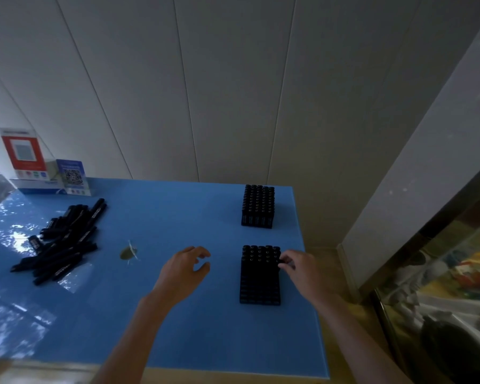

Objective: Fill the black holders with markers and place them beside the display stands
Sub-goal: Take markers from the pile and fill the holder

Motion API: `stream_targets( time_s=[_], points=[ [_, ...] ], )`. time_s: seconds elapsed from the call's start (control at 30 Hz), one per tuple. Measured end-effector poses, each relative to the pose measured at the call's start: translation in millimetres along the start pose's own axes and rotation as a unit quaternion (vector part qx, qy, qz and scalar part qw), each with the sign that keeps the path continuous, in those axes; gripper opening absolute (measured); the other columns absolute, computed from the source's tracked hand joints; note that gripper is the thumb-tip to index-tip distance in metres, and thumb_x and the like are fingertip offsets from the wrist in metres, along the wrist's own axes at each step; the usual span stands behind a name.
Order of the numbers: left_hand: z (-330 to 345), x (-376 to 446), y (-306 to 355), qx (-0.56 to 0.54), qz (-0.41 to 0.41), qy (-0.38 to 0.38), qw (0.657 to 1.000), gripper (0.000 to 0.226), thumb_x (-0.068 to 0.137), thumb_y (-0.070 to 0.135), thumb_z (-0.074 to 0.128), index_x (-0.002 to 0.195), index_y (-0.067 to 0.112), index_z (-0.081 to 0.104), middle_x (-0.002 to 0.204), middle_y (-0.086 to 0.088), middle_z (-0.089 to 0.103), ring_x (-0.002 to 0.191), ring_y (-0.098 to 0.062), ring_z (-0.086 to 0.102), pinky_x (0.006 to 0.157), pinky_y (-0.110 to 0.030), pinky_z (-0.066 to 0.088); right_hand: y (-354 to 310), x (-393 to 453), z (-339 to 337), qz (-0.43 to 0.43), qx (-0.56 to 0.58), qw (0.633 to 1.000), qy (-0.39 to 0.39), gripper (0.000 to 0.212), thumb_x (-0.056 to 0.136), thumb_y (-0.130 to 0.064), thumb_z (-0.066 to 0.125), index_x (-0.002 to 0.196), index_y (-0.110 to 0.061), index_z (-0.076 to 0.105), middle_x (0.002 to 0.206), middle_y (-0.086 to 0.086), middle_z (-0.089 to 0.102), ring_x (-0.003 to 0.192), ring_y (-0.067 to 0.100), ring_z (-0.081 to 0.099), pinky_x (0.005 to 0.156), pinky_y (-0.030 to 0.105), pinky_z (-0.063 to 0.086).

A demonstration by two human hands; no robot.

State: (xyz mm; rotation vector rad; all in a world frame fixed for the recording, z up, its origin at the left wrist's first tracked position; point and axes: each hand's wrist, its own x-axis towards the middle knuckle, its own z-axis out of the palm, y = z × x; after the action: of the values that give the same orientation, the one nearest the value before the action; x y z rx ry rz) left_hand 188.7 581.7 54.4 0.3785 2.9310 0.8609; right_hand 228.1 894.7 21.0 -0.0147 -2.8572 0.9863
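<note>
Two black holders are seen on the blue table [155, 314]: the far holder [257, 206] and the near holder [260, 275], both packed with upright markers. A marker [281, 261] at the near holder's right top edge is pinched by the right hand [302, 270]. The left hand [185, 268] is held above the table, fingers [204, 252] loosely curled and apart, nothing held. Loose markers [61, 245] are piled at left, near the display stands [47, 167].

A small shop's service counter, we think.

We see a blue counter [164, 217] against white wall panels [205, 92], two display stands [50, 167] with QR-code cards at its far left, a loose pile of black markers [64, 242], and two black holders [258, 206] on the right.
</note>
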Motion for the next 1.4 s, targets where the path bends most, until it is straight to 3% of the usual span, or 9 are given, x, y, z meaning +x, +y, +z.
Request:
stream_targets(
  time_s=[0.1,0.23,0.47,0.73,1.03,1.4],
  points=[
    [1.7,-1.9,4.2,0.000,0.000,-0.003,1.000,0.018,0.092,0.035,0.063,0.110,0.034,0.065,0.104,0.018,0.063,0.095,-0.002,0.061,0.074,-0.023,0.048,4.8,-0.3,4.6,-0.004,-0.014,1.000,-0.016,0.008,0.086,-0.015,0.074,0.092,-0.015,0.069,0.087,-0.005,0.069,0.077,0.005,0.063,0.071,0.027,0.056],
    [1.6,-6.7,11.4,0.002,0.006,-0.003,1.000,0.019,0.093,0.034,0.063,0.112,0.032,0.065,0.106,0.016,0.064,0.095,-0.002,0.061,0.076,-0.024,0.050,6.2,0.2,5.5,-0.013,-0.032,0.999,-0.014,0.013,0.087,-0.020,0.073,0.098,-0.020,0.067,0.091,-0.008,0.066,0.079,0.005,0.062,0.072,0.031,0.057],
    [-14.6,-14.1,35.1,-0.056,0.007,0.030,0.998,0.015,0.091,0.026,0.067,0.105,0.033,0.067,0.103,0.020,0.065,0.093,0.002,0.062,0.082,-0.029,0.054,-21.0,5.2,-12.3,-0.049,-0.079,0.996,-0.008,0.010,0.095,-0.027,0.062,0.103,-0.022,0.065,0.099,-0.010,0.064,0.081,0.007,0.060,0.072,0.030,0.055],
    [-54.0,-45.6,37.5,0.012,-0.022,0.090,0.996,0.021,0.093,0.033,0.064,0.114,0.033,0.067,0.109,0.017,0.066,0.099,-0.003,0.062,0.081,-0.031,0.054,-91.5,15.3,-14.9,-0.146,-0.047,0.987,-0.053,0.023,0.096,-0.040,0.055,0.112,-0.026,0.064,0.109,-0.012,0.061,0.094,0.009,0.059,0.081,0.028,0.051],
    [-102.2,-100.7,-19.0,0.029,-0.110,0.144,0.983,0.026,0.091,0.039,0.064,0.116,0.041,0.066,0.113,0.019,0.065,0.101,-0.005,0.063,0.084,-0.033,0.054,-181.8,15.8,27.0,-0.221,-0.015,0.971,-0.088,0.029,0.096,-0.042,0.054,0.118,-0.025,0.063,0.116,-0.011,0.062,0.105,0.008,0.058,0.085,0.025,0.048],
    [-173.4,-185.9,-151.5,0.024,-0.159,0.150,0.976,0.026,0.090,0.041,0.063,0.115,0.043,0.064,0.112,0.021,0.064,0.102,-0.009,0.063,0.086,-0.034,0.053,-303.7,-17.4,124.2,-0.210,-0.031,0.972,-0.098,0.025,0.091,-0.039,0.059,0.112,-0.027,0.065,0.109,-0.011,0.062,0.101,0.011,0.060,0.081,0.027,0.047]
  ],
)
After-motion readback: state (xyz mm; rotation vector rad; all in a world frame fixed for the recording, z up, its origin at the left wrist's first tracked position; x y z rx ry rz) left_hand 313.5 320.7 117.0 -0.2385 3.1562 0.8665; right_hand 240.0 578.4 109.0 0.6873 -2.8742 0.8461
